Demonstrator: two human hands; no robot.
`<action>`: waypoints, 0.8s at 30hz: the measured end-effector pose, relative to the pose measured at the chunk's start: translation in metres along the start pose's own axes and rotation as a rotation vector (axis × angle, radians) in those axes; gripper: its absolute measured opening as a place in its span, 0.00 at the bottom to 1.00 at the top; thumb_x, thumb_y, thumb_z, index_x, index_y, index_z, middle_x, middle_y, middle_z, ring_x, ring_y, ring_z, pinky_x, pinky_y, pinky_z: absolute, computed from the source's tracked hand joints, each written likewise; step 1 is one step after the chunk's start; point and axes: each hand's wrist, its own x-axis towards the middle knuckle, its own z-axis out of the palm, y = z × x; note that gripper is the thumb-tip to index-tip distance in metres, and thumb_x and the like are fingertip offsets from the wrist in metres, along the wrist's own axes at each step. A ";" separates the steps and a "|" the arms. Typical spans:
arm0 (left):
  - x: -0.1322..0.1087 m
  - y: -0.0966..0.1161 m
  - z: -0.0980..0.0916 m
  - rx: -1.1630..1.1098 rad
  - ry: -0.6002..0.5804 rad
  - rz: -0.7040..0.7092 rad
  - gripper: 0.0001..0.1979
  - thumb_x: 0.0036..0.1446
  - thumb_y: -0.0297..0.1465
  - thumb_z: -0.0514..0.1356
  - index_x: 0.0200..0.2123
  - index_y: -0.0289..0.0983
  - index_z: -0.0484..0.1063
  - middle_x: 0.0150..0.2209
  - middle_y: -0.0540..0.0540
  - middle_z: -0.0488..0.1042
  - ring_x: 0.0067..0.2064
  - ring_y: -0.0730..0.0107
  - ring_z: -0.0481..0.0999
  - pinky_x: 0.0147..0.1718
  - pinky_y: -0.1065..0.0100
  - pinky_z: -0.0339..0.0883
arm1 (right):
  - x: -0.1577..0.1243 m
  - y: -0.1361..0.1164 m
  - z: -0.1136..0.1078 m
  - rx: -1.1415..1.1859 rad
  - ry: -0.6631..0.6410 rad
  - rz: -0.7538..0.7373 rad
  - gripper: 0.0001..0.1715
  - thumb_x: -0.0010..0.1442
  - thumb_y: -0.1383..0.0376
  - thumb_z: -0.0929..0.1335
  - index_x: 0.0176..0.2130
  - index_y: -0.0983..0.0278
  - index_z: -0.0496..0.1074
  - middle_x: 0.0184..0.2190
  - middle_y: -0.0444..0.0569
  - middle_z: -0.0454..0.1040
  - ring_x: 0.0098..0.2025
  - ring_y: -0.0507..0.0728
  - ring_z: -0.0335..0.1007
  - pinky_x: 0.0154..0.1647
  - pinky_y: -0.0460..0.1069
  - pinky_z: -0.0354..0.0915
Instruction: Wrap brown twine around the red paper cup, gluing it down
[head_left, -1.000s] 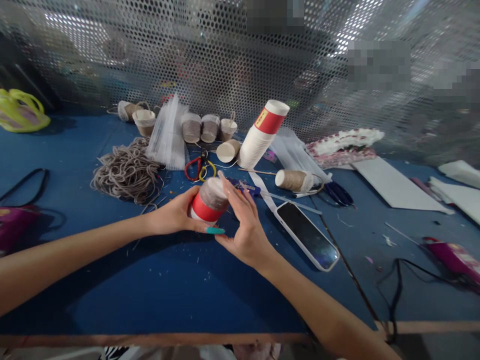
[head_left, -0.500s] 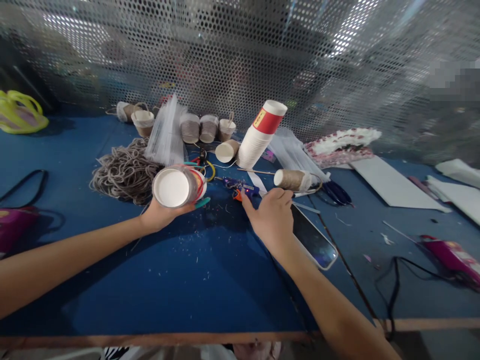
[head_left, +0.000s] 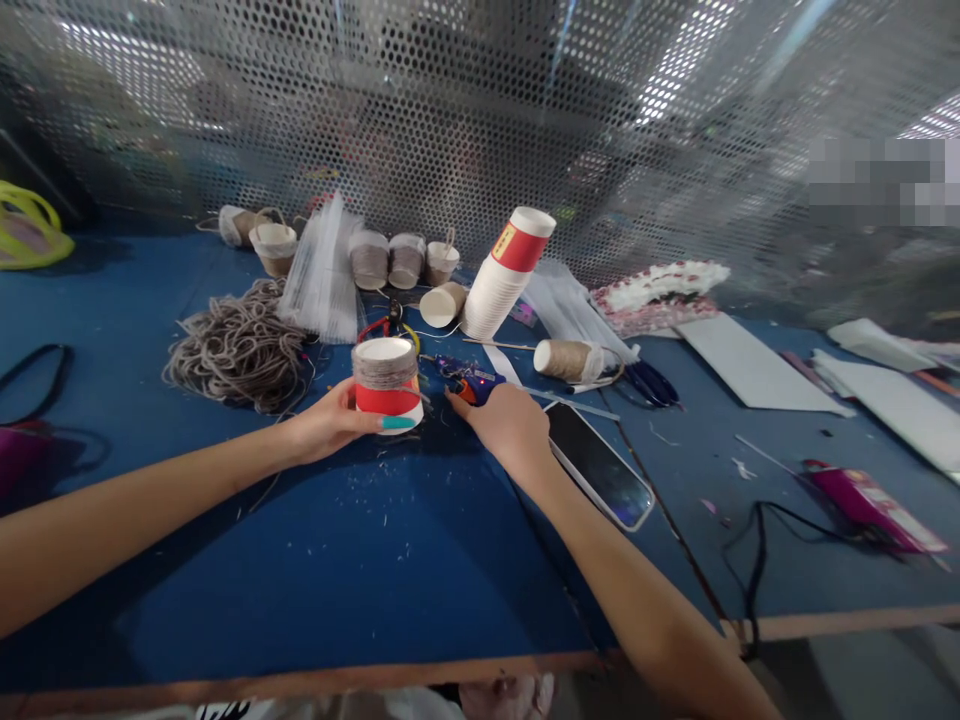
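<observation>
My left hand is closed round a red and white paper cup, its thumb with a long teal nail across the lower side. Grey cord winds round the cup's upper part, below the white end that faces up. My right hand is closed over the back part of a blue hot glue gun with an orange trigger and a small red light. Its nozzle points left, towards the cup. Left of the cup lies a loose heap of grey cord. Pliers with red and yellow handles lie behind the cup.
A leaning stack of paper cups stands behind the glue gun. Several cord-wrapped cups line the back by the perforated metal screen. A phone lies right of my right hand, with scissors and white boards beyond.
My left hand has turned the cup from facing me to upright and brought it nearer the glue gun. My right hand has closed round the glue gun. The view has shifted slightly.
</observation>
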 end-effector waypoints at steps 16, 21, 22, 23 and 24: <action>-0.002 0.000 -0.004 -0.056 -0.007 -0.036 0.26 0.42 0.29 0.74 0.47 0.34 0.76 0.46 0.39 0.81 0.47 0.57 0.80 0.52 0.59 0.71 | -0.015 0.004 -0.014 0.640 0.120 0.073 0.28 0.47 0.44 0.72 0.35 0.63 0.67 0.26 0.47 0.75 0.21 0.56 0.70 0.24 0.53 0.69; -0.002 0.002 -0.001 -0.101 0.041 -0.046 0.26 0.38 0.29 0.76 0.45 0.35 0.78 0.43 0.41 0.82 0.45 0.59 0.81 0.49 0.61 0.72 | -0.026 0.000 -0.013 0.670 0.257 -0.092 0.22 0.48 0.49 0.72 0.33 0.61 0.66 0.25 0.46 0.75 0.27 0.56 0.72 0.31 0.53 0.71; -0.002 0.002 0.000 -0.106 0.049 -0.045 0.26 0.38 0.29 0.76 0.44 0.35 0.78 0.42 0.42 0.82 0.44 0.60 0.81 0.48 0.62 0.72 | -0.028 -0.001 -0.013 0.668 0.276 -0.127 0.20 0.50 0.50 0.71 0.33 0.60 0.65 0.25 0.46 0.75 0.26 0.56 0.72 0.30 0.53 0.70; -0.002 0.002 0.000 -0.108 0.054 -0.043 0.26 0.38 0.29 0.77 0.44 0.34 0.79 0.42 0.42 0.82 0.43 0.62 0.81 0.48 0.64 0.72 | -0.030 -0.002 -0.013 0.665 0.291 -0.161 0.18 0.51 0.51 0.71 0.33 0.60 0.64 0.25 0.45 0.74 0.25 0.55 0.71 0.29 0.53 0.70; -0.002 0.003 0.000 -0.108 0.056 -0.038 0.26 0.37 0.30 0.77 0.43 0.34 0.79 0.41 0.42 0.83 0.43 0.63 0.81 0.47 0.65 0.73 | -0.031 -0.002 -0.014 0.661 0.300 -0.196 0.17 0.52 0.52 0.70 0.33 0.60 0.63 0.24 0.44 0.74 0.24 0.54 0.69 0.28 0.52 0.69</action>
